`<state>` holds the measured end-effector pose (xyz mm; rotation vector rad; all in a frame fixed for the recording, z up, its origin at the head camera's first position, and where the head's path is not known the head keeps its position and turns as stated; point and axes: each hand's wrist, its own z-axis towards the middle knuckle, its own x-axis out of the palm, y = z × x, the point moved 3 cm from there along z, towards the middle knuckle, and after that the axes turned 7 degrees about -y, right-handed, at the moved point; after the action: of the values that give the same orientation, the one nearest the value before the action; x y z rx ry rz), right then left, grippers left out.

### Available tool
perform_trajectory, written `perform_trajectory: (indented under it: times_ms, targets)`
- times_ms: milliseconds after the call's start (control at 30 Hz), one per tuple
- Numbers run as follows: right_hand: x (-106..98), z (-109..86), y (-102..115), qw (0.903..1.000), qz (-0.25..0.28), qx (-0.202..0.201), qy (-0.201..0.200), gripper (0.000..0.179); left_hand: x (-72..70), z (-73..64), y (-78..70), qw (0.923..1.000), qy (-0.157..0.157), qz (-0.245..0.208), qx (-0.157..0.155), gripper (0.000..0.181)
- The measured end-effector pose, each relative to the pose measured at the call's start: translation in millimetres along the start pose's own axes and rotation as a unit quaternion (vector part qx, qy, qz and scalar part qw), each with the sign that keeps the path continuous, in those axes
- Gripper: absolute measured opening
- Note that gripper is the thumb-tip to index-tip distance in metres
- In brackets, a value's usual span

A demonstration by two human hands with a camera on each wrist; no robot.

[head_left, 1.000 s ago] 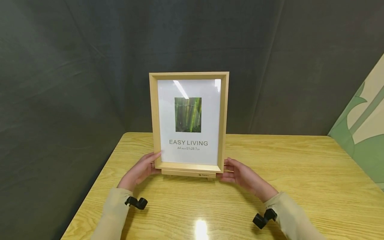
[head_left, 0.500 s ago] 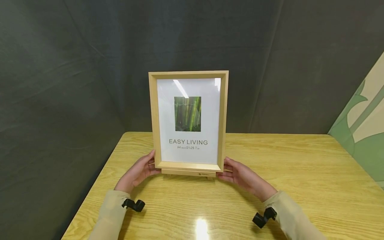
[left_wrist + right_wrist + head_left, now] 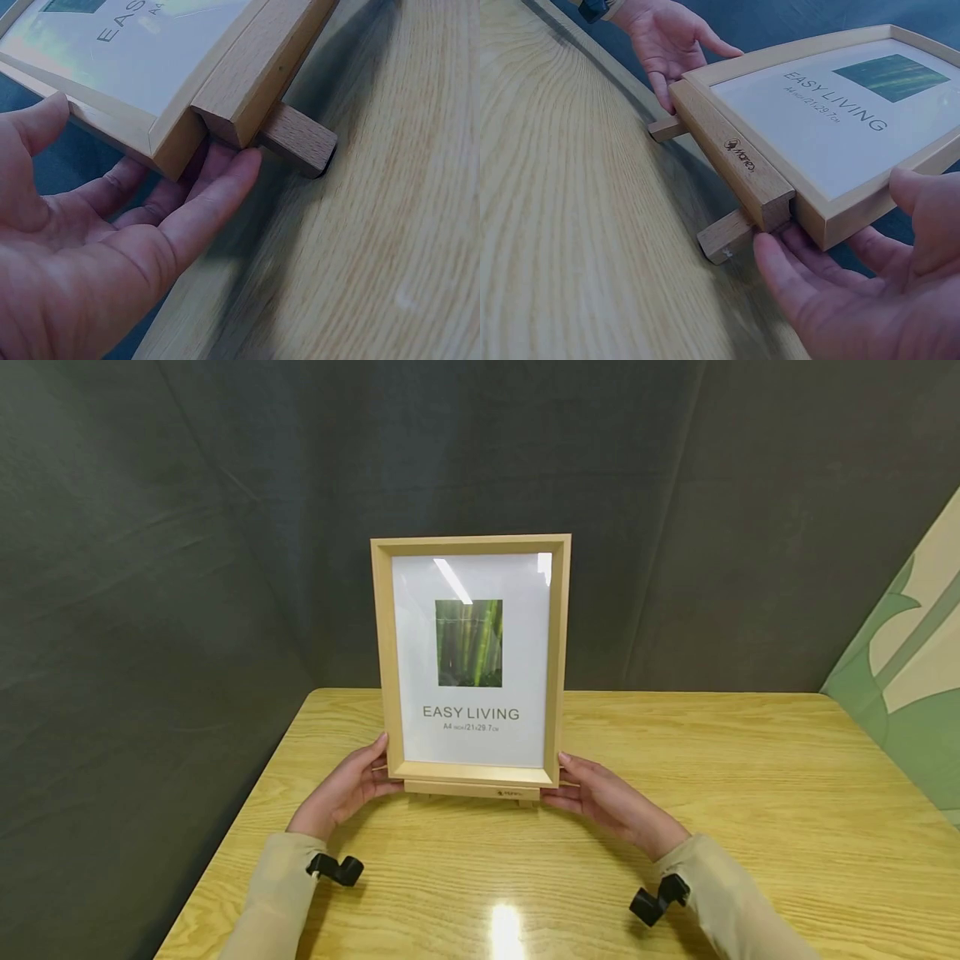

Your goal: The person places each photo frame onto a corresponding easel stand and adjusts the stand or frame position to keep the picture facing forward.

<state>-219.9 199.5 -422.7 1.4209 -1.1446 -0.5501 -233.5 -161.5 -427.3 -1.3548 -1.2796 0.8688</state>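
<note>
A light wooden picture frame (image 3: 471, 747) stands upright, leaning slightly back, on the ledge of a small wooden tabletop easel (image 3: 465, 790). Behind its glazing is a white sheet with a green bamboo picture and the words EASY LIVING. My left hand (image 3: 348, 789) grips the frame's lower left corner, thumb along the side edge and fingers reaching behind. At the lower right corner my right hand (image 3: 603, 797) holds it likewise. In both wrist views the little fingers lie by the ends of the ledge (image 3: 739, 161). The frame hides most of the easel; its short front feet (image 3: 300, 139) show.
The wood-grain table (image 3: 712, 777) extends to both sides and in front. A dark grey curtain (image 3: 600, 460) hangs behind it, and a green and beige patterned panel (image 3: 911, 693) stands at right. Black camera mounts (image 3: 339, 869) sit on both wrists.
My left thumb has come off the front of the picture frame to its side edge. The left forearm has moved slightly left; the right hand, frame and easel stay nearly still.
</note>
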Motion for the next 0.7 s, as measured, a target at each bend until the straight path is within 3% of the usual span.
perform_trajectory:
  times_ms: [333, 700]
  targets:
    - [-0.5, -1.8, -2.1, 0.9992, -0.034, -0.003, -0.02, 0.063, 1.0, -0.9, -0.8, 1.0, -0.008, -0.003, -0.005, 0.065]
    - [-7.0, -6.9, -2.8, 0.9992, -0.035, -0.014, -0.015, 0.062, 8.7, -0.8, 0.0, 0.9999, 0.012, -0.008, -0.003, 0.064]
